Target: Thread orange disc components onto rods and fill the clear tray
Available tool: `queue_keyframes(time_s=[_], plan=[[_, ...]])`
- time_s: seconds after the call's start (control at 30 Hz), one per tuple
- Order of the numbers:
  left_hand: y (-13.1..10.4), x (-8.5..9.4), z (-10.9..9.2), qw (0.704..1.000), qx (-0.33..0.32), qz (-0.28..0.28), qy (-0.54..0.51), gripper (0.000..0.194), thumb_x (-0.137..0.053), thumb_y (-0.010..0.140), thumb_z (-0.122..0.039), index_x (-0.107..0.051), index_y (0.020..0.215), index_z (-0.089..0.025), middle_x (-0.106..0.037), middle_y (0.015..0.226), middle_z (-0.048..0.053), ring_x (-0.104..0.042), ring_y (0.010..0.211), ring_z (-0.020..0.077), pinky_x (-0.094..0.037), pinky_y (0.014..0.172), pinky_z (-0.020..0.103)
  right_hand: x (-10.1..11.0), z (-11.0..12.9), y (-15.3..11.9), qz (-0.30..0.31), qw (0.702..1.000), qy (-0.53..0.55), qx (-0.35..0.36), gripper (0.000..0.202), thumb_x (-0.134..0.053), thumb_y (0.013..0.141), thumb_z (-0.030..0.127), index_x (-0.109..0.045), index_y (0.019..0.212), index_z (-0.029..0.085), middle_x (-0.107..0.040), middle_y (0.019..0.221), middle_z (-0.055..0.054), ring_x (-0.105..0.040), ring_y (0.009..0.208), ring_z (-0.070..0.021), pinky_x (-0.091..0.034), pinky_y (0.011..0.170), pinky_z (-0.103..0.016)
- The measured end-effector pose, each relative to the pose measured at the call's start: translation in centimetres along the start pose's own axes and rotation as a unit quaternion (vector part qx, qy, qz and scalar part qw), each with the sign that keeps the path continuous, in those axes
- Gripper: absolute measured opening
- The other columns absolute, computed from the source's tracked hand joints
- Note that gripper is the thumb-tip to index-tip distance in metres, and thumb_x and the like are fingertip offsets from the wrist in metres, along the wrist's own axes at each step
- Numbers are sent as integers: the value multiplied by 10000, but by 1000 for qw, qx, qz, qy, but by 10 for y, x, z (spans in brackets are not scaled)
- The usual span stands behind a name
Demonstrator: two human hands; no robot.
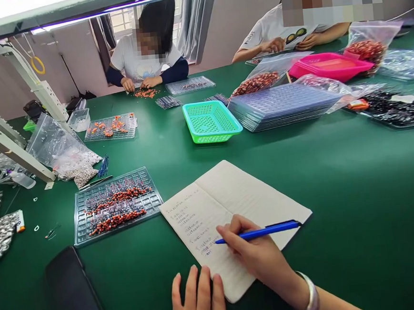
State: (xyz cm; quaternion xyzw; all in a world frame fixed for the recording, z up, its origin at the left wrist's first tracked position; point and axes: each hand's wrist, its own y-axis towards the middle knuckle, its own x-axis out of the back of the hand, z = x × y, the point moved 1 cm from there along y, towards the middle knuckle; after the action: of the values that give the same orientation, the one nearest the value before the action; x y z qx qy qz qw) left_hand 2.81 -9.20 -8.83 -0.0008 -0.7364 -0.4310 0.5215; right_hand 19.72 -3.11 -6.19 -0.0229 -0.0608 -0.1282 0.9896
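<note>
An open notebook (260,189) lies on the green table, with lines of handwriting on its left-hand page. My right hand (259,251) rests on the paper and grips a blue pen (266,231), its tip close to the lowest written lines. A silver bangle is on that wrist. My left hand (198,299) lies flat at the notebook's near left edge, fingers spread, holding nothing. Left of the notebook, a clear tray (152,188) carries rows of small parts with orange-red ends and thin wires. A black phone (72,290) lies at the lower left.
A green basket (213,138) stands beyond the notebook, beside stacked clear trays (282,106). A pink tray (329,66) and bags of red parts (258,81) are behind. Two people sit across the table, handling small parts. Bags of parts (82,172) and a lamp post (24,69) stand left.
</note>
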Motion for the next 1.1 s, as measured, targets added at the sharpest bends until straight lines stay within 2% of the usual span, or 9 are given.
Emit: queue_keyframes(time_s=[0.1,0.2,0.3,0.43,0.53,0.7,0.87,1.0,1.1], plan=[[0,1,0,1000,3,2,2,721,-260,849,-724,-648,1130,-186,-680,1118,67,-558,1092,224,-241,1095,411,-6,-3,-6,65,995,-64,43,366,-595,834,409,-420,575,218,-452,528,36,-436,513,-133,-389,511,-265],[1,3,0,1000,0,14,3,727,-289,834,-735,-647,1133,-178,-673,1136,71,-552,1098,228,-240,1096,411,-11,-6,-12,114,984,-106,84,375,-523,868,358,-351,564,223,-409,513,44,-386,488,-123,-357,483,-261],[3,5,0,1000,-2,25,1,747,-306,817,-754,-638,1147,-172,-668,1151,67,-543,1107,228,-227,1103,410,-13,-6,-14,134,975,-142,108,383,-478,882,316,-286,564,226,-363,501,53,-338,474,-114,-320,464,-257],[2,6,1,1000,-7,22,4,759,-297,810,-765,-638,1150,-178,-665,1165,53,-533,1116,220,-259,1081,395,-13,-4,-13,152,969,-158,110,375,-464,883,307,-280,566,226,-355,498,54,-329,473,-113,-306,457,-256],[1,5,2,999,-13,35,13,732,-312,814,-755,-633,1161,-195,-648,1202,41,-527,1131,223,-310,1035,389,-12,-3,-11,138,977,-132,97,371,-483,873,324,-298,567,228,-363,503,55,-338,474,-116,-321,461,-256],[1,5,1,999,-3,43,11,717,-274,840,-733,-619,1177,-203,-650,1203,34,-532,1130,224,-311,1026,400,-8,-1,-8,66,995,-67,39,362,-541,852,389,-357,583,232,-394,513,54,-395,487,-127,-363,476,-258],[0,5,0,999,-5,36,7,688,-311,845,-715,-626,1170,-196,-655,1189,46,-537,1124,229,-295,1049,396,-9,-3,-10,98,991,-76,41,373,-583,838,416,-412,569,221,-448,519,35,-422,493,-134,-371,492,-272],[0,3,1,1000,-5,30,-4,663,-299,869,-684,-630,1164,-191,-665,1169,53,-538,1121,222,-232,1101,400,-5,-3,-7,34,999,-15,9,442,-621,815,480,-380,545,227,-402,480,47,-390,478,-127,-360,478,-267],[0,2,1,1000,-7,14,-6,680,-303,858,-699,-642,1146,-185,-676,1137,69,-547,1105,223,-235,1106,402,-2,0,-2,4,997,66,-27,467,-660,780,516,-380,541,229,-395,445,53,-362,448,-117,-326,446,-259]])
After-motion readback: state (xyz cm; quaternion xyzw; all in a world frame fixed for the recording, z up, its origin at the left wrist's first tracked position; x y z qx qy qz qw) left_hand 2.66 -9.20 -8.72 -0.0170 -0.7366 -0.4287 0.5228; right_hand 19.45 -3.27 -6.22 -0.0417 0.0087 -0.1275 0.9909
